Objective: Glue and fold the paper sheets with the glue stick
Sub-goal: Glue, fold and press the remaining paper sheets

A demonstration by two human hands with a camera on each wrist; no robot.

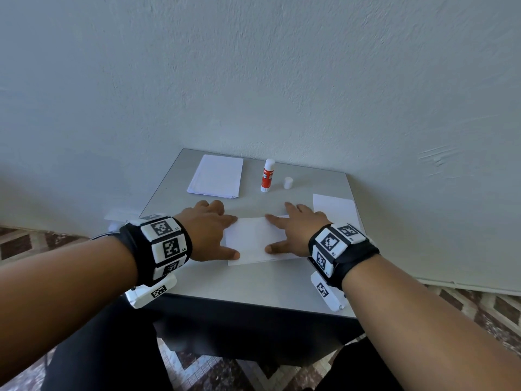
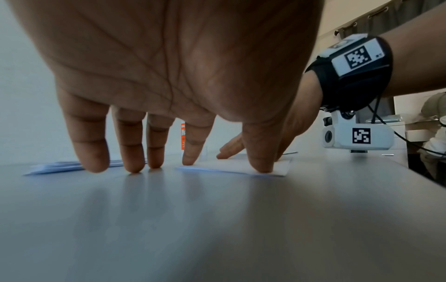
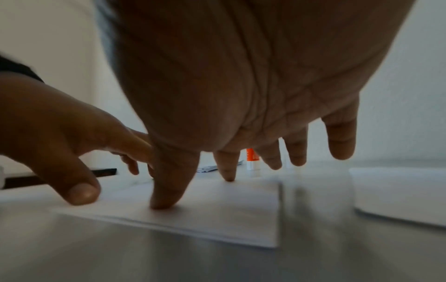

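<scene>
Both hands are pressing down on a folded paper sheet [image 1: 255, 241] lying near the front edge of the desk [image 1: 225, 286], about midway along it. The left hand [image 1: 207, 231] is lying with fingers spread and straight; its thumb and index fingertip are bearing on the sheet's left edge, while the other fingertips are resting on the bare desk, as the left wrist view shows. The right hand [image 1: 296, 231] is likewise spread flat, thumb and index finger bearing on the sheet's right half. Neither hand is gripping anything. Judged from this placement, the hands are flattening the fold so the glued faces bond.

The glue stick [image 1: 267, 176] is standing upright near the back edge, uncapped, with its white cap [image 1: 287, 182] standing just beside it to the right; probably left open for further use. A stack of paper sheets [image 1: 215, 176] is lying toward the back left corner, presumably the supply. Another white sheet [image 1: 335, 210] is lying along the right edge, near the right hand; whether it is already folded cannot be told.
</scene>
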